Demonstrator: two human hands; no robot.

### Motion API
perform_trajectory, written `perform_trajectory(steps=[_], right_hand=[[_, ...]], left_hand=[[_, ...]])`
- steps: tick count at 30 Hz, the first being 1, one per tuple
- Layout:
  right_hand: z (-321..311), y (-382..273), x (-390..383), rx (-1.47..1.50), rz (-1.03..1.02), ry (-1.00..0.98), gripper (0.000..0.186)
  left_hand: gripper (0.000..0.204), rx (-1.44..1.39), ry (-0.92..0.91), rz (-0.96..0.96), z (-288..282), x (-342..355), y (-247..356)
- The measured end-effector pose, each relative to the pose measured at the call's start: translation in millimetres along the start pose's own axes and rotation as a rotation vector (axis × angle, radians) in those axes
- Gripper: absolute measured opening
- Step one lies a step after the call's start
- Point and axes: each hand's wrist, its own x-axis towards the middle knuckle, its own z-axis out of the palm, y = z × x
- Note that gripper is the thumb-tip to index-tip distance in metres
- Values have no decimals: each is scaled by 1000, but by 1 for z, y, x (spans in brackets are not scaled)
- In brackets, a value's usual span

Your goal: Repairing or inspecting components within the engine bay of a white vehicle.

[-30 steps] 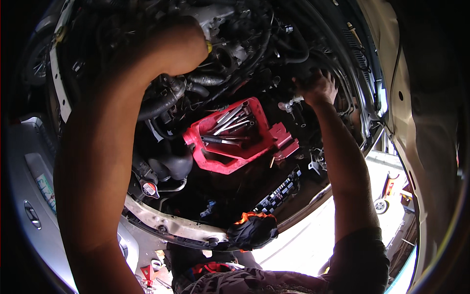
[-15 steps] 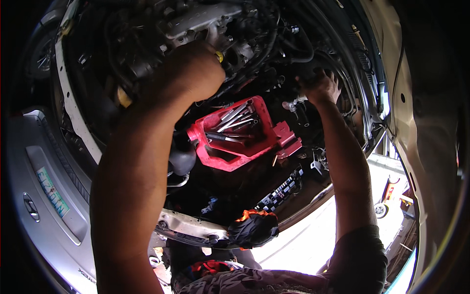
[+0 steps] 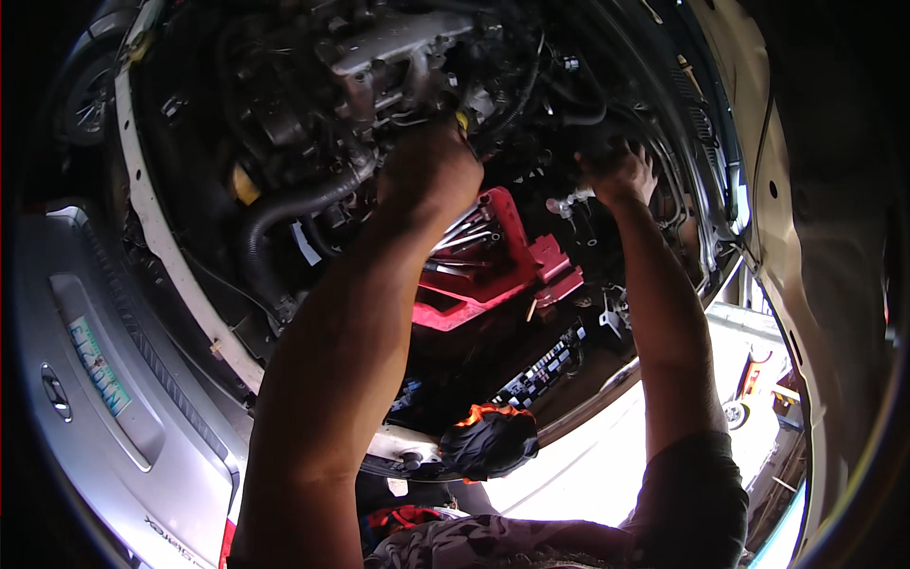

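My left hand [image 3: 431,175] is closed in a fist over the engine [image 3: 398,52], its back toward me. A small yellow piece [image 3: 462,120] shows at its far edge; what the fingers grip is mostly hidden. Below and right of that hand, a red cut-open plastic container [image 3: 517,251] holds several metal wrenches [image 3: 464,235]; my left forearm covers its left part. My right hand [image 3: 621,175] lies with fingers spread on a dark part at the right of the engine bay, beside a small metal fitting [image 3: 564,204].
A thick black corrugated hose [image 3: 294,204] curves at the left. A fuse block [image 3: 540,368] lies nearer me, with a black and orange cloth item [image 3: 489,442] on the front edge. A silver vehicle [image 3: 123,379] stands at left; the raised hood [image 3: 773,190] is at right.
My left hand has moved right and slightly toward me, the yellow piece moving with it. The forearm now covers the container's left part and uncovers the black hose. My right hand stays in place.
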Motion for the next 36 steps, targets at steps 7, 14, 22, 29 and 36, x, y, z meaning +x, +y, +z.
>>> perform_trajectory(steps=[7,14,22,29,36], right_hand=[[-1,12,3,-3,24,19,77],[-7,4,0,-14,34,-24,75],[-2,-2,0,51,2,21,75],[-4,6,-1,56,30,30,76],[-3,1,0,77,1,4,75]], left_hand=[[31,-34,-131,150,-39,3,-9],[30,87,-53,91,-25,24,-9],[33,-158,185,-2,8,-11,-22],[54,-384,246,29,-10,15,-30],[39,45,363,141,-1,122,9]])
